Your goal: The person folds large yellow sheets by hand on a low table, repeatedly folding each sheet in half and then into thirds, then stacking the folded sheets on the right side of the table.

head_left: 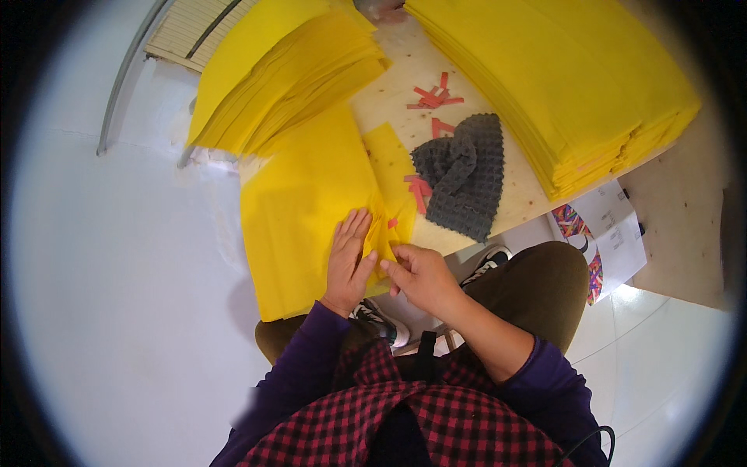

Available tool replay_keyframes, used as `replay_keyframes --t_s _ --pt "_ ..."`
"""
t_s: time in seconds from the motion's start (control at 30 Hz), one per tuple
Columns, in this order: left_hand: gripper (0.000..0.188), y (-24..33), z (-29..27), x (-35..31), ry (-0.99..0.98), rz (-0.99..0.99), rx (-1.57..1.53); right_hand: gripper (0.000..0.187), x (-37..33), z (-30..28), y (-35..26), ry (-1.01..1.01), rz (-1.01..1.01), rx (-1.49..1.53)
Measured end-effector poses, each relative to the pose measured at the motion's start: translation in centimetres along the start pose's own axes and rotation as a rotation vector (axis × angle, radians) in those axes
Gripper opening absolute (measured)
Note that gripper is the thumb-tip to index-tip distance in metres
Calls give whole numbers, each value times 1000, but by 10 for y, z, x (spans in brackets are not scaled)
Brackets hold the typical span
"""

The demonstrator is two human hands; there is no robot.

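A large yellow fabric-like sheet [296, 226] lies over the table's near left edge, partly hanging off it. My left hand [348, 261] rests flat on its right part, fingers stretched out, beside raised folds. At the sheet's lower right edge, my right hand [420, 276] has thumb and fingers closed on the yellow material. A small red strip [392, 223] shows at the folds just above my right hand. Under the sheet's right side, another yellow piece [389, 152] sticks out. How the layers join between my hands is hidden.
A crumpled dark grey cloth [464, 175] lies right of the sheet, near loose red strips [436, 97]. Tall yellow stacks stand at the back left [288, 78] and right [576, 93] of the wooden table [443, 237]. A printed white box [611, 241] is below the right side.
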State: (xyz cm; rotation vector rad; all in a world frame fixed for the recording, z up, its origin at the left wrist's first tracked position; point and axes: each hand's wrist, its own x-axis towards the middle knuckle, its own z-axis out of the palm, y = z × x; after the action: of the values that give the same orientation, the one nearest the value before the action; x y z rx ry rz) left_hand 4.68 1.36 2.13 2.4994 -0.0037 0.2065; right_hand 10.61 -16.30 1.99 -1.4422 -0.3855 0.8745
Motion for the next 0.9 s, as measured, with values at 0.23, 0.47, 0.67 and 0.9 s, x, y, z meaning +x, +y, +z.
replay_keyframes --t_s 0.23,0.47,0.67,0.9 --pt "77 -2 -5 -1 3 80 -11 22 10 9 1 0 114 25" --pt "88 -8 -5 -4 12 100 -36 21 20 9 -7 -67 155 153" --pt "84 -15 -7 -7 -16 93 -114 23 32 5 -13 -65 -50 -109" --pt "66 -23 -1 -9 35 86 -151 20 37 1 -25 -17 -88 -223"
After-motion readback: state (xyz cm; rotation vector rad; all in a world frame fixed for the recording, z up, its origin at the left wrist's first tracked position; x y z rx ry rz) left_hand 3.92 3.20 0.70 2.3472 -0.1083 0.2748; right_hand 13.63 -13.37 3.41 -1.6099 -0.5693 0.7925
